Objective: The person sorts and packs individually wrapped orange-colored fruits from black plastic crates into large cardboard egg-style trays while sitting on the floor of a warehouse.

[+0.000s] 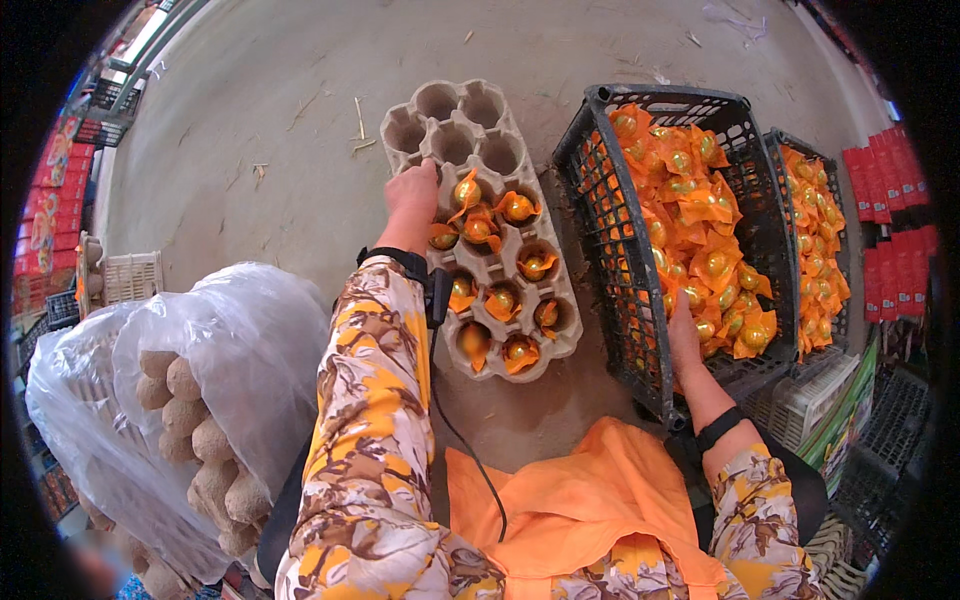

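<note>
A molded pulp tray (pixel 517 165) with deep round cups lies on the floor before me. Its nearer cups hold several round pieces (pixel 502 301) in orange and gold wrappers; most cups at the far end are bare. My left hand (pixel 412 199) is at the tray's left edge, fingertips over a cup; whether it holds anything is hidden. To the right stands a black plastic crate (pixel 637 217) heaped with the same wrapped pieces (pixel 675 180). My right hand (pixel 684 334) reaches into its near part, among the pieces, and its fingers are partly hidden.
A second black crate (pixel 838 247) of wrapped pieces stands farther right, near red boxes (pixel 896 277). Stacked pulp trays (pixel 214 442) under clear plastic film (pixel 262 322) are at my left. A white crate (pixel 131 276) and more red boxes (pixel 56 202) stand beyond. A cable (pixel 465 442) hangs from my left wrist.
</note>
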The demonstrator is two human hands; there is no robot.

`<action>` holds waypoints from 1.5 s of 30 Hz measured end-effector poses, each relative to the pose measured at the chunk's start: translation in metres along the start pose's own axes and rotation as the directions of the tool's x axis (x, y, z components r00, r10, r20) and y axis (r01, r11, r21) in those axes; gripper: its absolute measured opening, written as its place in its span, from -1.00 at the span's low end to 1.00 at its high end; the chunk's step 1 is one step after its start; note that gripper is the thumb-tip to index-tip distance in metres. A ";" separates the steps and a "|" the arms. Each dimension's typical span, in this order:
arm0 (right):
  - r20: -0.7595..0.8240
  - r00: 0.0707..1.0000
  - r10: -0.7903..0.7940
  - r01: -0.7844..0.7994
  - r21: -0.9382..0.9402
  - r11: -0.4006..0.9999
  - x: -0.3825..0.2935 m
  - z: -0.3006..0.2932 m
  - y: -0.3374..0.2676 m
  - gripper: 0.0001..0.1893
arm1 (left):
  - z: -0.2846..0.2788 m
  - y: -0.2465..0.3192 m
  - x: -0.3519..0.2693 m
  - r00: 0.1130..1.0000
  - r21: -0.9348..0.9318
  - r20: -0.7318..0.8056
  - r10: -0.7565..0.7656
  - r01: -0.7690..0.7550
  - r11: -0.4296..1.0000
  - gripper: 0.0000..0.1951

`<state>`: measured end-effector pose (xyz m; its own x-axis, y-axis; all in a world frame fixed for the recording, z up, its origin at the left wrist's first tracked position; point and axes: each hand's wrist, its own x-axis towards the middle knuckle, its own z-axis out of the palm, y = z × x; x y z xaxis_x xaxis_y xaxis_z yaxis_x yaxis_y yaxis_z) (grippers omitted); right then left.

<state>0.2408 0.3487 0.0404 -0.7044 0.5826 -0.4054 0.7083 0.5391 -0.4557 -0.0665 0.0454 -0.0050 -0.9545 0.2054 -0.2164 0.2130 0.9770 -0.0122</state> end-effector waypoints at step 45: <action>0.008 0.998 -0.059 0.060 -0.082 0.995 0.000 -0.005 -0.005 -0.32 | -0.011 0.044 -0.084 0.952 -0.227 -0.206 0.227 -0.272 0.935 -0.66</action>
<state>0.2377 0.3495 0.0467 -0.7455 0.5448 -0.3841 0.6664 0.6208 -0.4129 0.0209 0.0720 0.0233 -0.9032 0.4291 -0.0073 0.4115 0.8707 0.2694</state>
